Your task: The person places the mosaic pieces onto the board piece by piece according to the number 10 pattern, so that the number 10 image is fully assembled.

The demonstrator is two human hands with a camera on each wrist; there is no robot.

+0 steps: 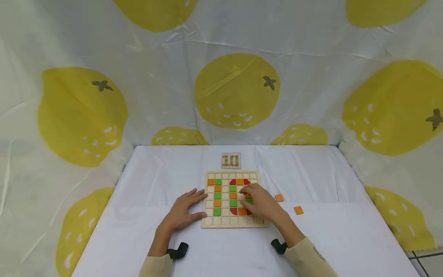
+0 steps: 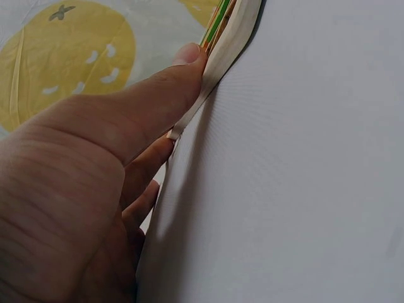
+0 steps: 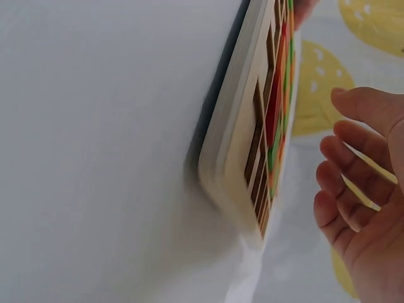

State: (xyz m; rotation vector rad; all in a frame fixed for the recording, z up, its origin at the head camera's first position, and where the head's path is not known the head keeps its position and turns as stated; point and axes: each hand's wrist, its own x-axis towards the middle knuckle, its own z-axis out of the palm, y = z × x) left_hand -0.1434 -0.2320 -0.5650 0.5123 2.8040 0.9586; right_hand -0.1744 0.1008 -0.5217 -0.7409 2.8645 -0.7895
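A square wooden grid board (image 1: 216, 221) lies on the white cloth, with green, orange and red tiles in its cells. At its left edge rests my left hand (image 1: 183, 211), thumb and fingertips touching the rim; the left wrist view has the thumb against the board's edge (image 2: 218, 72). Over the board's right half hovers my right hand (image 1: 261, 202), covering some tiles. The right wrist view shows that hand (image 3: 369, 183) with loosely bent fingers, apart from the board (image 3: 221, 151) and holding nothing. Two loose orange tiles, one nearer (image 1: 279, 197) and one farther right (image 1: 298, 210), lie beside the board.
Just behind the board lies a small pattern card (image 1: 231, 161) showing a coloured "10". White cloth (image 1: 166, 165) covers the table. A curtain printed with yellow lemons (image 1: 237, 90) hangs at the back and both sides.
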